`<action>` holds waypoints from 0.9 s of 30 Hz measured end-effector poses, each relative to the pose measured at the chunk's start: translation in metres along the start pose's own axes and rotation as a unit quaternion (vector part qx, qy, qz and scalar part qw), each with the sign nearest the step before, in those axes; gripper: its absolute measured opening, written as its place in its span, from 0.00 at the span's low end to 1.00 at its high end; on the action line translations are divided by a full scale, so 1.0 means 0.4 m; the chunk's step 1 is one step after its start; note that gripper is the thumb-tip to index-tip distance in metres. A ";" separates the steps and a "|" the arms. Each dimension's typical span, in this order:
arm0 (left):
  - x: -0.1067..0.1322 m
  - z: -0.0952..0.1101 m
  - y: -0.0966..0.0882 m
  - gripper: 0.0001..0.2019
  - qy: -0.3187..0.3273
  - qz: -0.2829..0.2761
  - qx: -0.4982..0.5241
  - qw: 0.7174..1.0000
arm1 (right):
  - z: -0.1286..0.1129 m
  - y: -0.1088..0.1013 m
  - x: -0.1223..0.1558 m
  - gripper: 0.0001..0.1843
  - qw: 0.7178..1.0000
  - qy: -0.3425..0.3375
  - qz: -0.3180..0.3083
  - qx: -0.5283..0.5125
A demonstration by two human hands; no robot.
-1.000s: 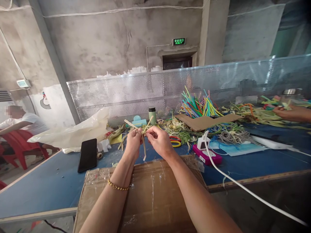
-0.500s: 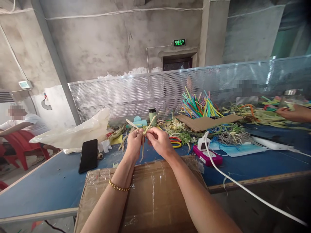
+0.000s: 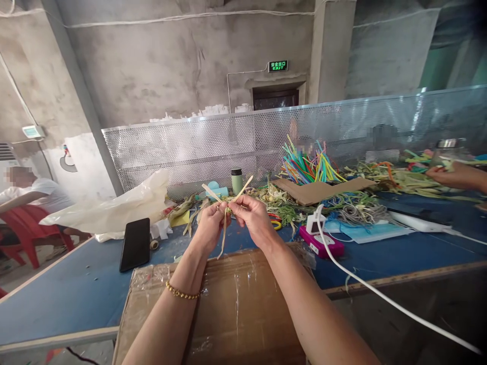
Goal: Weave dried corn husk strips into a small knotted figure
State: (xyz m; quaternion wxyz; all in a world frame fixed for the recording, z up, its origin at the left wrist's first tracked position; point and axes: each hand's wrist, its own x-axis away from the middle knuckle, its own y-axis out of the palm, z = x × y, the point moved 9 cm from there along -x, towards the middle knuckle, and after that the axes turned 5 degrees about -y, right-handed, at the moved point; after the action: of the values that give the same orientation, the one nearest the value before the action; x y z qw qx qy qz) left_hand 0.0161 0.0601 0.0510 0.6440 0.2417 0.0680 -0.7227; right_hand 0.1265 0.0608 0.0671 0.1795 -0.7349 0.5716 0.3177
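Observation:
Pale, straw-like strips [image 3: 223,234] are crossed between my two hands, with two ends poking up and one hanging down. My left hand [image 3: 209,226], below a gold bead bracelet [image 3: 182,294], pinches the strips from the left. From the right, my right hand [image 3: 251,218] pinches them with thumb and forefinger. Both hands are raised just past the far edge of a taped cardboard box [image 3: 243,304]. Behind them stands a green bottle with a black cap [image 3: 236,180]. The exact crossing of the strips is partly hidden by my fingers.
A black phone [image 3: 135,245] lies on the blue table [image 3: 68,284] at left. To the right are a magenta power strip [image 3: 323,243] with a white cable, colourful pipe cleaners [image 3: 308,165] and a cardboard piece [image 3: 323,188]. Another person's hand [image 3: 452,175] is at far right.
My right hand has turned slightly, and the right-hand strip end now reaches higher and further right. The strips stay pinched in both hands. The view has shifted a little.

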 end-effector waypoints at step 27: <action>0.021 -0.016 0.031 0.18 -0.092 -0.082 -0.083 0.989 | -0.013 -0.054 -0.019 0.12 0.994 -0.013 -0.033 0.102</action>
State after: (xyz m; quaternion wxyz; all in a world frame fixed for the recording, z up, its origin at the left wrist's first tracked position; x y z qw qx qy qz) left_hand 0.0295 0.0533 0.0444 0.6040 0.1135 0.0877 -0.7840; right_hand 0.1472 0.0692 0.0737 0.2709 -0.7274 0.5739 0.2612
